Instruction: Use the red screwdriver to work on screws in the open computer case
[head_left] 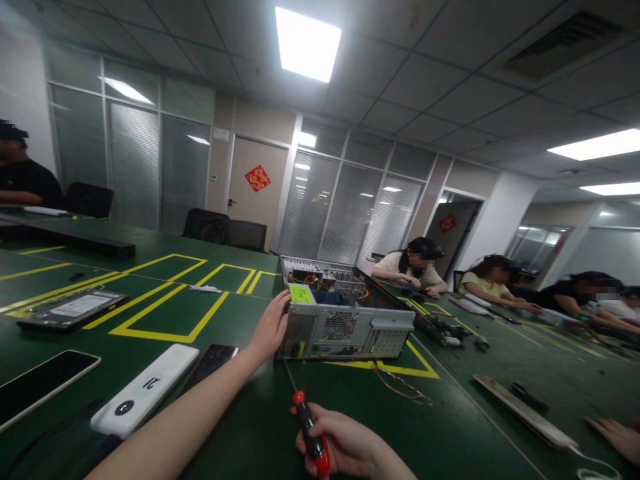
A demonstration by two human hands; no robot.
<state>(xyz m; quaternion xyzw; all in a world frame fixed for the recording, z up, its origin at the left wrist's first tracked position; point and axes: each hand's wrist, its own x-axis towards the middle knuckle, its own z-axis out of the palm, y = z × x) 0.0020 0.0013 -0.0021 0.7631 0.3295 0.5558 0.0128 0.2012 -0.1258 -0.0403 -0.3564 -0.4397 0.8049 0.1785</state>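
Observation:
An open computer case [345, 333] lies on the green table, its rear panel with vents and ports facing me. Wires and parts show inside, and a bright green label [301, 294] marks its left corner. My left hand [271, 327] holds the case at that left side, fingers against its wall. Below it, my right hand [340, 437] is closed around the red and black handle of a screwdriver [311, 430]. The screwdriver's thin shaft points up toward the case's lower left corner; I cannot tell whether its tip touches.
Left on the table are a hard drive [75, 308], a phone [47, 383], a white device marked 21 [147, 387] and a dark phone [207, 367]. Glasses [403, 387] lie before the case. Another phone [523, 408] is at right. Several people work around the table.

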